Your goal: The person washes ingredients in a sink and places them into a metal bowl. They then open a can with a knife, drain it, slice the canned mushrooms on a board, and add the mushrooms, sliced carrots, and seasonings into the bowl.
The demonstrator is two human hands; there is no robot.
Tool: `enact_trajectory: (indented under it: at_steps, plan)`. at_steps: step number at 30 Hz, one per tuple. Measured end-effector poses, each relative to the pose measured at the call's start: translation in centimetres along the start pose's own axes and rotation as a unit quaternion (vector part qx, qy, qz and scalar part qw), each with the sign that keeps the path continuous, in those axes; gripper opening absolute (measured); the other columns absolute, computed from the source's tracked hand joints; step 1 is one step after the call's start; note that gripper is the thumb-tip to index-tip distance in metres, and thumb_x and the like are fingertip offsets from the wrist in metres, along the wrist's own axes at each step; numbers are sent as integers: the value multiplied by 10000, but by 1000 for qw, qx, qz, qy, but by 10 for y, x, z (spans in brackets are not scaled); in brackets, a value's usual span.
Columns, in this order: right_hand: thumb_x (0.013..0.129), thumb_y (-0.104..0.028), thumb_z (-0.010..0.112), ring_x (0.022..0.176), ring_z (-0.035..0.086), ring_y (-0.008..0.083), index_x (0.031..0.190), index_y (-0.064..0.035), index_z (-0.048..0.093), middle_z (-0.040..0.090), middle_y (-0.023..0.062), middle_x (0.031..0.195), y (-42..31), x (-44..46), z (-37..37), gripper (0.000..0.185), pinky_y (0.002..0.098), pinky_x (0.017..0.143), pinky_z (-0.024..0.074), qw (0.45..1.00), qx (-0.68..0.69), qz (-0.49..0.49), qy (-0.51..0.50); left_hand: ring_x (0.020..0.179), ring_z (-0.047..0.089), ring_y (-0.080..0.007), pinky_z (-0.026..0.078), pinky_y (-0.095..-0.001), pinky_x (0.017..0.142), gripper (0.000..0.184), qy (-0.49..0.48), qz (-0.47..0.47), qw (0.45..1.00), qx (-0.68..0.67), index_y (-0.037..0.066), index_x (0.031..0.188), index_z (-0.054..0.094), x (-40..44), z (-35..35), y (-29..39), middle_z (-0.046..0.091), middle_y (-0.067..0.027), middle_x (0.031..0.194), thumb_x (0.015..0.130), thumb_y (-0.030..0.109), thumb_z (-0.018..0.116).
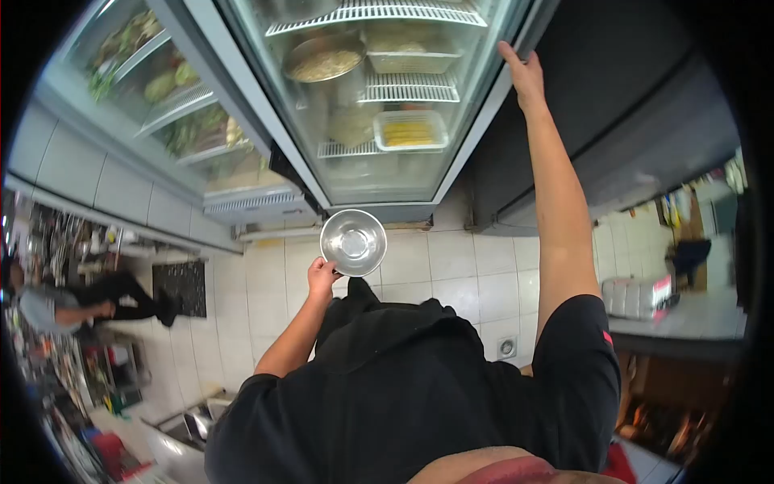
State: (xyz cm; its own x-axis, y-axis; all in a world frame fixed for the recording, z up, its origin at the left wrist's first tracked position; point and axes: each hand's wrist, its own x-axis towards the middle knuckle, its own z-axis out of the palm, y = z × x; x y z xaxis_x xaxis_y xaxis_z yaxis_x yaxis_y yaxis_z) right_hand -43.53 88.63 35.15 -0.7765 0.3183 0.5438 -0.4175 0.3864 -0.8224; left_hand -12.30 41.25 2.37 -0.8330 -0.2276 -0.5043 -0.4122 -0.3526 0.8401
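Tiled floor (451,254) | left grip (322,277): clasping one steel bowl (355,242) | right grip (528,79): clasping one fridge door (468,152)

A pale tiled floor (451,256) (a small drain (506,348) set into it), with a dark mat (179,288) at left.

The bowl (353,242) in the left hand (322,277) is silver-grey. The door frame (468,149) at the right hand (526,77) is light grey. Between the hands: white tray (411,148), yellow contents (407,133). Left of the left hand: black mat (179,286), pale-speckled.
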Motion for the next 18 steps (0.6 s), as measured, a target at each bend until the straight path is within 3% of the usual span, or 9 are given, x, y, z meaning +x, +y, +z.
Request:
enact_trajectory:
  at_steps: [2, 6, 9, 14, 18]
  plan:
    - [737, -525, 835, 940, 659, 204, 1092, 29, 617, 698, 127, 1032, -4, 0, 8, 694, 332, 842, 501, 999, 27, -42, 15, 648, 573, -128, 600, -343, 655, 211, 43, 8, 999, -32, 96, 714, 470, -37, 14, -8, 537, -27, 719, 850, 25, 614]
    - [777, -513, 805, 952, 657, 219, 1053, 33, 654, 700, 137, 1041, -6, -23, 17, 631, 335, 857, 497, 998, -13, -25, 50, 595, 514, -109, 537, -295, 558, 236, 139, -10, 987, -78, 106, 704, 447, -84, 29, -51, 509, -17, 698, 854, 22, 608]
    - [756, -539, 809, 950, 661, 243, 1041, 42, 657, 702, 149, 1029, 3, -23, 27, 665, 348, 866, 494, 994, 19, -28, 104, 577, 466, -97, 449, -258, 497, 241, 152, 0, 984, -94, 112, 706, 441, -99, 43, -63, 483, -6, 686, 853, 14, 605]
    - [727, -517, 835, 948, 654, 210, 1062, 51, 634, 696, 141, 1036, 6, -26, 9, 689, 332, 852, 498, 996, 83, 15, -27, 586, 471, -111, 475, -273, 529, 251, 160, 41, 981, -106, 106, 704, 424, -115, 65, -74, 484, -15, 691, 848, 10, 606]
    - [707, -484, 858, 879, 658, 184, 1049, 50, 623, 699, 139, 987, 5, -27, 0, 676, 315, 781, 515, 994, 98, 21, -48, 604, 483, -116, 494, -278, 551, 247, 188, 38, 972, -139, 103, 717, 420, -149, 91, -74, 483, -20, 696, 847, 11, 609]
